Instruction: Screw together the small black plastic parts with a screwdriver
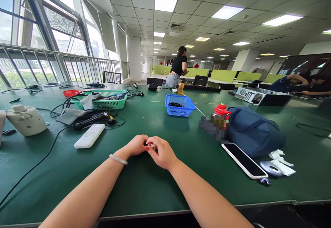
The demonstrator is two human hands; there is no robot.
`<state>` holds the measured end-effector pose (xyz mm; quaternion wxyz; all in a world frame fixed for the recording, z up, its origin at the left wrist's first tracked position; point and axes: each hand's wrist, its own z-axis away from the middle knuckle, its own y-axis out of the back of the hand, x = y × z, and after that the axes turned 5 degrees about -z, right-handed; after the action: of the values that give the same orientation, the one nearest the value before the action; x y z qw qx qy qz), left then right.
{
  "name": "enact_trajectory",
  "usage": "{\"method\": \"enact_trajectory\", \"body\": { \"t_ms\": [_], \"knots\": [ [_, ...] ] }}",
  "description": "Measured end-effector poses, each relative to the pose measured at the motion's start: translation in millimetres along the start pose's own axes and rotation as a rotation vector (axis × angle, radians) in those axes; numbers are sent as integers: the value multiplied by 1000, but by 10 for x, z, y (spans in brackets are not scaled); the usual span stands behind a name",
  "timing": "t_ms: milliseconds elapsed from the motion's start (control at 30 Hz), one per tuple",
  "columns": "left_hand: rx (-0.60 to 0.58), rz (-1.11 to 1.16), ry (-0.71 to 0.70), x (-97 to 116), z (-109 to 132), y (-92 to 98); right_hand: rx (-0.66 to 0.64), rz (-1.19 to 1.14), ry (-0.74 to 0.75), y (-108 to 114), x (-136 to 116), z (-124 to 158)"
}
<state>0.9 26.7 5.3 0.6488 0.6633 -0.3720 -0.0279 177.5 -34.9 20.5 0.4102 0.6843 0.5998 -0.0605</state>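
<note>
Over the green tabletop [139,193], my left hand [136,146] and my right hand [162,153] meet with fingertips together. Held in my right hand, between thumb and curled fingers, is a small thing with a round gold-brown end [153,146]; its kind cannot be made out. My left hand is closed against the right fingers, and a dark bit shows between the two hands. Whatever the left fingers hold is hidden. A pale bangle [118,159] circles my left wrist. Beyond the hands stands a blue plastic basket [180,111] with black pieces inside.
To the left lie a white power bank [90,136], cables, a green basket [111,104] and a beige bottle [27,120]. On the right are a phone [244,161], a navy bag [254,130] and a red-lidded jar [220,112]. A person [178,68] stands beyond the table.
</note>
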Motion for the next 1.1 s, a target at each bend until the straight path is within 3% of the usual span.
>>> {"method": "enact_trajectory", "body": {
  "t_ms": [300, 433, 700, 833, 1100],
  "knots": [
    [-66, 98, 0, 28, 31, 46, -43, 208, 96, -187, 67, 32],
    [-117, 166, 12, 49, 44, 59, -40, 169, 93, -154, 56, 31],
    [-43, 73, -48, 24, 24, 19, 253, -140, -207, 19, 101, -32],
    [8, 85, -10, 28, 19, -5, 345, -271, -324, 42, 123, -46],
    [20, 65, -41, 38, 26, 3, 226, -17, -124, 16, 23, -25]
  ]
}}
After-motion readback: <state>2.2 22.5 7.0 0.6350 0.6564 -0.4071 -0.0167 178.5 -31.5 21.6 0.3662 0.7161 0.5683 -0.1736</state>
